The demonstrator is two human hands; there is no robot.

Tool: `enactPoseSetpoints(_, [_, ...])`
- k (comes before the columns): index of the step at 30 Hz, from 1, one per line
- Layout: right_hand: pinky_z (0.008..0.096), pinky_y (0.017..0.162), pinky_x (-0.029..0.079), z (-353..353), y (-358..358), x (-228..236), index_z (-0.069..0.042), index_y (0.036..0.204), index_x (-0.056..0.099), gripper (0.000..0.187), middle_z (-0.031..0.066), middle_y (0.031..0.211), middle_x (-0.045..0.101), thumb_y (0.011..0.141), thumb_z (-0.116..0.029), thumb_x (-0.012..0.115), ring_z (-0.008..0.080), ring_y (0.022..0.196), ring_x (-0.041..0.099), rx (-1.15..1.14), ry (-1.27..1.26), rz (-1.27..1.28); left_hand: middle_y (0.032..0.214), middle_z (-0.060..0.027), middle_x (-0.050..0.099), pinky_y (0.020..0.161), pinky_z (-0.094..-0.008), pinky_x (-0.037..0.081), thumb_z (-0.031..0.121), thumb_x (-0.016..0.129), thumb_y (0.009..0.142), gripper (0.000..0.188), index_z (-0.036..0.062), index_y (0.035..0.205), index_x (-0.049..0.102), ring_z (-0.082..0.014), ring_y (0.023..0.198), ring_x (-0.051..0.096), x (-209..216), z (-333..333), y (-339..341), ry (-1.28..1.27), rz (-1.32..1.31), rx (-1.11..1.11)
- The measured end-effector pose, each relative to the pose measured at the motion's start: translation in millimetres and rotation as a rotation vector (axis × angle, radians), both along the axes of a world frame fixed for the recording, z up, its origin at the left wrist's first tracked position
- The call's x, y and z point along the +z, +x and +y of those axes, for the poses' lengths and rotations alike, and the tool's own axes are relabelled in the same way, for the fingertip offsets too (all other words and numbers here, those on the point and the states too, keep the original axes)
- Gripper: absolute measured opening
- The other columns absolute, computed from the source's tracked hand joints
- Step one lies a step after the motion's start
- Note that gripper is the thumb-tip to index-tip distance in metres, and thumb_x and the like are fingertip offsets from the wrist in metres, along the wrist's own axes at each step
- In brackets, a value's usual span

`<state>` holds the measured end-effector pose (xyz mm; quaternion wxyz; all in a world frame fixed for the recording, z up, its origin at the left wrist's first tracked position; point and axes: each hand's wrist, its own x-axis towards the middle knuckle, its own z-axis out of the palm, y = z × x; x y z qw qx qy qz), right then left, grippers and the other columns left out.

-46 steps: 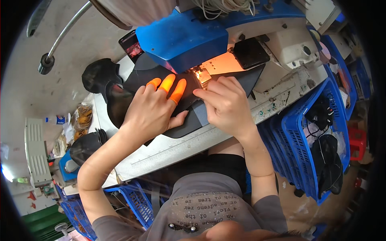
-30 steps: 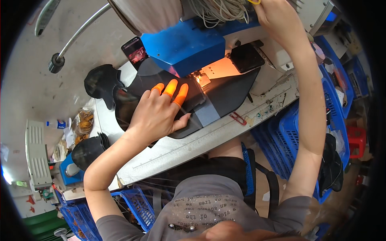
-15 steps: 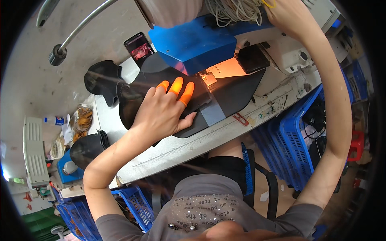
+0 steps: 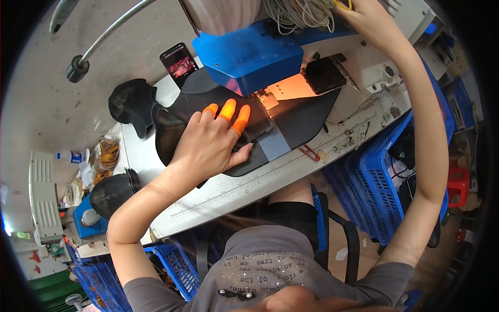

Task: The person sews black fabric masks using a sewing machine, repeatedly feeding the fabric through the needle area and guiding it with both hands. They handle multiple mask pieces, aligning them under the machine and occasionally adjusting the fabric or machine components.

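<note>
My left hand (image 4: 210, 138) lies on a black sheet-like piece (image 4: 309, 117), with orange finger covers on three fingers and the thumb stretched out. A grey-blue strip (image 4: 274, 145) crosses this piece near its front edge. Just beyond my fingertips is the lit needle area (image 4: 268, 99) beneath the blue head of a sewing machine (image 4: 252, 60). My right hand (image 4: 362, 14) reaches up over the machine, beside a bundle of grey cords (image 4: 301, 14) and a yellow loop. Its fingers are partly cut off by the upper edge, so their grip is unclear.
A lit phone (image 4: 179, 63) leans behind the machine, and a dark flat object (image 4: 325, 76) lies right of the needle. Black curved pieces (image 4: 132, 104) sit at the left. Red snips (image 4: 310, 153) lie at the front edge. Blue crates (image 4: 371, 182) stand at the right.
My right hand and arm have shifted slightly left at the cord bundle. My left hand and the black piece have hardly moved.
</note>
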<state>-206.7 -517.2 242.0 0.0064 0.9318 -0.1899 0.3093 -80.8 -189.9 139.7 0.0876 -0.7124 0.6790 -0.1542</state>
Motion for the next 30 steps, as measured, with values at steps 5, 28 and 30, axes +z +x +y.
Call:
enactPoseSetpoints(5, [0.0353,0.065,0.049,13,6,-1,0.008,0.088,0.069,0.027,0.0133,0.072,0.068,0.082,-0.018,0.072,0.0171,0.067,0.060,0.064,0.513,0.025,0.125,-0.0178,0.060,0.081,-0.0369,0.045,0.054,0.055,0.090,0.066,0.0075,0.136,0.059,-0.0293,0.093,0.055,-1,5,2,0.029,-0.025,0.041])
enactPoseSetpoints(28, [0.0359,0.073,0.047,149,-25,-143,-0.007,0.092,0.072,0.020,0.0041,0.085,0.059,0.073,-0.003,0.069,0.0232,0.082,0.058,0.605,0.270,-0.155,0.136,-0.0095,0.059,0.079,-0.0363,0.047,0.047,0.062,0.089,0.058,0.0097,0.133,0.061,-0.0293,0.100,0.058,8,1,0,0.069,0.098,0.005])
enactPoseSetpoints(30, [0.0354,0.072,0.046,149,-24,-146,-0.008,0.093,0.072,0.022,0.0037,0.083,0.058,0.072,-0.002,0.070,0.0225,0.081,0.058,0.609,0.286,-0.187,0.138,-0.0085,0.058,0.079,-0.0359,0.047,0.046,0.063,0.088,0.056,0.0117,0.133,0.061,-0.0291,0.100,0.058,8,1,0,0.073,0.095,0.005])
